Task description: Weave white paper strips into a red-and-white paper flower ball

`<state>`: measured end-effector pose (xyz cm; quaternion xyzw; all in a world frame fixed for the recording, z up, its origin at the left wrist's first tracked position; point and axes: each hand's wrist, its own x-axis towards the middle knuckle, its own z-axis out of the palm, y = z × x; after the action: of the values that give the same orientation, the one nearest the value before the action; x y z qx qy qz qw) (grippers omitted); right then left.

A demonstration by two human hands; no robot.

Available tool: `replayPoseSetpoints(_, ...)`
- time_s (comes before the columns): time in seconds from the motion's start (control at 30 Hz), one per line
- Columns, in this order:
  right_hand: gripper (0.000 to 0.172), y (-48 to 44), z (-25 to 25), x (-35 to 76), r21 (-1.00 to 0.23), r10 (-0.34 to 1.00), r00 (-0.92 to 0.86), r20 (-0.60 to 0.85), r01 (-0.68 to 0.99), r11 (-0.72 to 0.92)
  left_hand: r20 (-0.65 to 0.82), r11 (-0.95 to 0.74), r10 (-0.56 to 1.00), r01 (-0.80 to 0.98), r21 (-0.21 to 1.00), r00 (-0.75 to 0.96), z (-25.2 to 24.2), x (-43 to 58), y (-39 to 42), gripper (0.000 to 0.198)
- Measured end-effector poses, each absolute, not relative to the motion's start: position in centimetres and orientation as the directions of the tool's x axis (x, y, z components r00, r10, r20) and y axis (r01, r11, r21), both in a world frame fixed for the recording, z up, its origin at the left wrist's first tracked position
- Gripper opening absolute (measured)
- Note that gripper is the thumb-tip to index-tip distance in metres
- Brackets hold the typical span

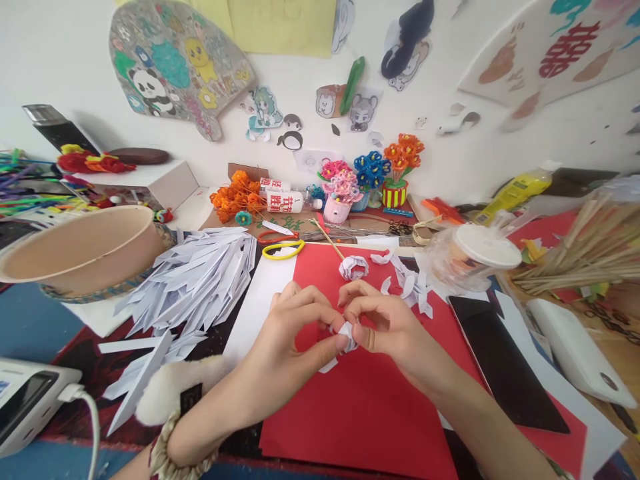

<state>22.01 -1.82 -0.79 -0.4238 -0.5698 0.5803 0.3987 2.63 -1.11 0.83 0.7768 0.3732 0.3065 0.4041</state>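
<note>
Between the fingertips of both hands is a small folded piece of white paper (347, 335), above a red sheet (350, 407). My left hand (300, 327) pinches its left side with thumb and fingers. From the right, my right hand (385, 323) grips the same piece, fingers curled; part of the paper is hidden by the fingers. Just beyond the hands lies a white paper flower (354, 267) on a thin wooden stick (329, 238). White paper scraps (410, 283) are scattered to its right.
A heap of white paper strips (195, 277) lies at left, near a round tan basin (85, 250). Scissors (283, 249) with yellow and red handles rest behind. At right are a dark phone-like slab (505, 363), a lidded cup (480, 250) and bundled sticks (575, 240). Pipe-cleaner flowers (340, 183) stand by the wall.
</note>
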Motion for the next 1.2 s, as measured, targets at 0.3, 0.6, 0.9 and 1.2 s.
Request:
replayPoseSetpoints(0.3,0.039,-1.6,-1.1,21.8,-0.969,0.918,-0.381,-0.106,-0.169,-0.182,0.13,-0.338,0.803,0.265,0.903,0.582,0.3,2.5,-0.5,0.009)
replayPoseSetpoints(0.6,0.033,-2.2,-1.3,21.2,-0.983,0.959,-0.272,-0.083,-0.136,-0.124,0.187,-0.4,0.846,0.363,0.842,0.5,0.3,2.6,-0.4,0.01)
replayPoseSetpoints(0.9,0.039,-2.0,-1.1,21.3,-0.989,0.953,-0.288,-0.096,-0.082,-0.124,0.205,-0.412,0.812,0.289,0.864,0.546,-0.1,2.8,-0.6,0.011)
replayPoseSetpoints(1.2,0.029,-1.6,-0.2,22.3,-0.991,0.931,-0.364,0.022,0.117,0.07,0.137,-0.3,0.821,0.214,0.93,0.554,-0.5,2.3,-0.2,0.015)
